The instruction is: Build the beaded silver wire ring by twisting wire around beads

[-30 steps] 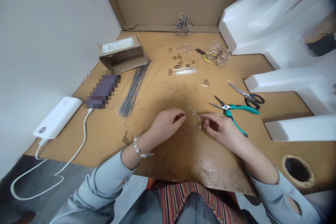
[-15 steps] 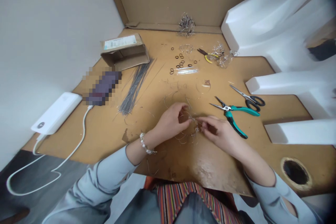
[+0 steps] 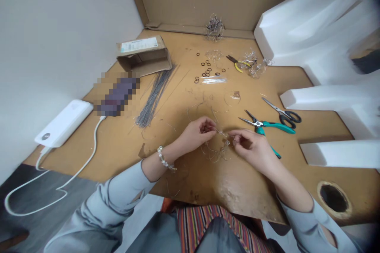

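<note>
Between my hands hangs a loose piece of bent thin wire [image 3: 223, 149], with loops and small twisted coils. My left hand [image 3: 199, 131], beaded bracelet at the wrist, pinches the wire from the left between thumb and forefinger. From the right, my right hand [image 3: 251, 146] pinches another part of it with closed fingertips. Just beyond my right hand lie teal-handled long-nose pliers [image 3: 261, 123], their jaws apart. Black-handled scissors [image 3: 283, 112] rest behind the pliers. The finest wire ends at my fingertips are too small to follow.
A bundle of straight grey wires [image 3: 154, 97] lies left, before an open cardboard box [image 3: 145, 57]. Farther back are dark rings [image 3: 208, 72], yellow-handled pliers [image 3: 239, 64] and tangled wire pieces [image 3: 215, 27]. White foam [image 3: 314, 97] borders the right; a power bank [image 3: 65, 122] lies left.
My hands have drawn slightly apart, the right one moving a little to the right over the pliers' lower handle. Both still pinch the wire. The whole view has shifted slightly.
</note>
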`<state>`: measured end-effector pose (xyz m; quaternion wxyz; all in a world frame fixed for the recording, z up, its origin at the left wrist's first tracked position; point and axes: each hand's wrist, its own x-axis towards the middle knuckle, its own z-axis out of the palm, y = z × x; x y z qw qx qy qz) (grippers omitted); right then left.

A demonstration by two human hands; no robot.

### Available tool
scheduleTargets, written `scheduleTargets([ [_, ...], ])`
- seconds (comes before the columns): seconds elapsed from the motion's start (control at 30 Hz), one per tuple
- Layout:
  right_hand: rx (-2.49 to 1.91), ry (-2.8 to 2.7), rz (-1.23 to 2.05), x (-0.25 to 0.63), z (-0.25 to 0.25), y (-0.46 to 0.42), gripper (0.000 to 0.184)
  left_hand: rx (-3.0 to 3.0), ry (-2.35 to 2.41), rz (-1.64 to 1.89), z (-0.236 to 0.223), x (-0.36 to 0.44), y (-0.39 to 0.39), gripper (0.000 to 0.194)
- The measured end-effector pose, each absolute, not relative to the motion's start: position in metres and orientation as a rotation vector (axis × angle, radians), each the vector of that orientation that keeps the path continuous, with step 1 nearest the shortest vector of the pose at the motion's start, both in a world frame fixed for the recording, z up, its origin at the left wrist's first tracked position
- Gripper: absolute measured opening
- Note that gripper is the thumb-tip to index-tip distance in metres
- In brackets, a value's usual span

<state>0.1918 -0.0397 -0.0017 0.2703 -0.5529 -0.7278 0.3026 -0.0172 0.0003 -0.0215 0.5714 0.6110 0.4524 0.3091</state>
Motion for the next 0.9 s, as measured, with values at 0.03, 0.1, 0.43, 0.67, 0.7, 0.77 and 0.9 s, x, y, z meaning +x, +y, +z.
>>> scheduleTargets([
  [0.03,-1.5,-1.942,0.817,0.192,-0.003,-0.039,0.028,1.386,1.052,0.717,-0.02,-0.018,0.001,0.019],
  [0.1,-1.516,-1.92,0.824,0.193,-0.005,-0.039,0.027,1.312,1.036,0.688,-0.016,-0.019,0.003,0.019],
  [0.43,-1.444,-1.703,1.01,0.201,0.001,-0.037,0.021,1.107,1.003,0.682,-0.019,-0.016,0.003,0.016],
  [0.67,-1.353,-1.493,1.365,0.194,0.037,-0.039,0.026,1.106,1.015,0.692,-0.022,-0.015,0.003,0.018],
  [0.7,-1.354,-1.495,1.395,0.19,0.04,-0.037,0.027,1.109,1.007,0.695,-0.022,-0.015,0.003,0.018],
  [0.77,-1.348,-1.5,1.407,0.185,0.042,-0.032,0.03,1.119,0.992,0.697,-0.023,-0.016,0.003,0.018],
  [0.9,-1.344,-1.564,1.377,0.182,0.034,-0.02,0.033,1.144,0.984,0.69,-0.026,-0.016,0.004,0.016],
])
